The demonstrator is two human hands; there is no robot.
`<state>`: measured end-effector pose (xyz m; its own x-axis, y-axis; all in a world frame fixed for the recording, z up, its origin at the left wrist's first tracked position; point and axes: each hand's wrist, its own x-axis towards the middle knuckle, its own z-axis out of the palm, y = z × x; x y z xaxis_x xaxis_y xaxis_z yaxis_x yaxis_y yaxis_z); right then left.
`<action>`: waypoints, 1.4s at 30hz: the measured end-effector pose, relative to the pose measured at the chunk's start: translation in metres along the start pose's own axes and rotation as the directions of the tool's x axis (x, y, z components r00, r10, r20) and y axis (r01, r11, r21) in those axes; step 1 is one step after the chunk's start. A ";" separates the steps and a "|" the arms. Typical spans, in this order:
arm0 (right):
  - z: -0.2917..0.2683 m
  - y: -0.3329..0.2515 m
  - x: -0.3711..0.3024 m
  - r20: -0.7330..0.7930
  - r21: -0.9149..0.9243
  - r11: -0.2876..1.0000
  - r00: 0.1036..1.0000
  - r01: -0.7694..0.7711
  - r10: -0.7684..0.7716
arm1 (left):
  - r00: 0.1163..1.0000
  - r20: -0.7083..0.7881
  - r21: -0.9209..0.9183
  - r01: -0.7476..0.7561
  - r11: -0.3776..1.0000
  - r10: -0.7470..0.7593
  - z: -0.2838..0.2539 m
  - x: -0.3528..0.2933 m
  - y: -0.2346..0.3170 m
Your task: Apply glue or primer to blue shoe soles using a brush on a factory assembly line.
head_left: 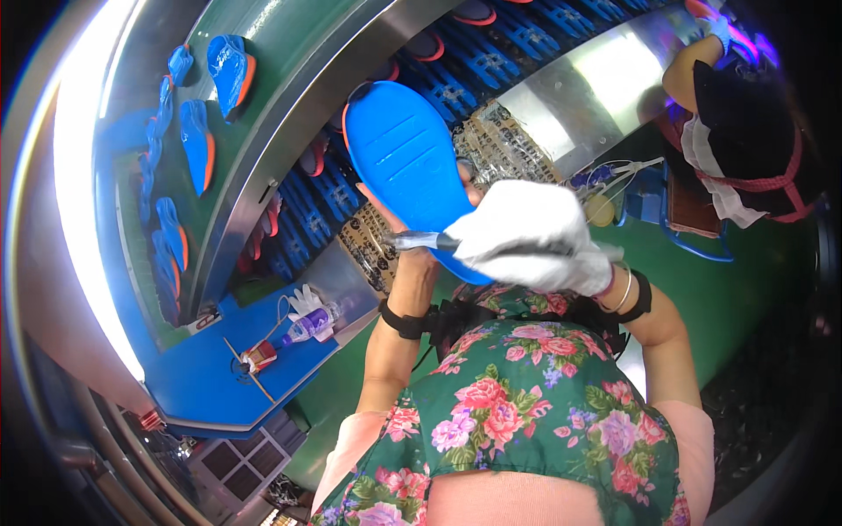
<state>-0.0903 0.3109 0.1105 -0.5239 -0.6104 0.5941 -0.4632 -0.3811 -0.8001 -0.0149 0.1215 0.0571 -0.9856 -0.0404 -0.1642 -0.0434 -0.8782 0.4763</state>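
Note:
In my bare left hand [383, 209] is a blue shoe sole [405, 145], held from below and tilted up, with fingers around both edges. Its upper face is glossy with a few short grooves, and an orange edge shows on its left side. My right hand [535, 237], in a white glove, is closed around the dark handle of a brush [423, 239]. The brush lies across the lower part of the sole, bristles pointing left; whether they touch it I cannot tell.
Blue-and-orange soles [196, 145] sit on a green conveyor [285, 39] at left. Below it, a blue table [193, 377] bears a bottle [311, 324], a white glove [304, 300] and a small pot [259, 355]. Racked blue pieces [491, 66] line the far side. Another person [745, 131] works at right.

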 end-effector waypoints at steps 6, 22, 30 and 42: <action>0.010 0.003 -0.006 -0.003 -0.325 0.934 0.987 0.149 -0.158 | 0.997 -0.069 -0.040 0.028 0.999 -0.031 -0.002 0.004 0.008; 0.014 0.004 -0.018 0.020 -0.048 0.999 1.000 0.020 -0.019 | 0.989 0.147 -0.150 0.025 0.988 -0.003 -0.029 0.013 0.018; 0.020 0.007 -0.025 0.113 0.004 0.999 0.993 0.036 -0.036 | 0.994 0.108 -0.073 0.030 0.997 -0.022 -0.035 0.017 0.030; 0.011 0.012 -0.026 0.197 0.167 0.979 0.977 -0.118 0.084 | 0.947 0.199 -0.025 0.264 0.964 -0.254 -0.045 0.032 0.046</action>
<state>-0.0745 0.3150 0.0845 -0.4101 -0.7651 0.4965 -0.2719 -0.4171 -0.8673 -0.0414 0.0584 0.0354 -0.9545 0.2790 -0.1048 -0.2975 -0.8694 0.3945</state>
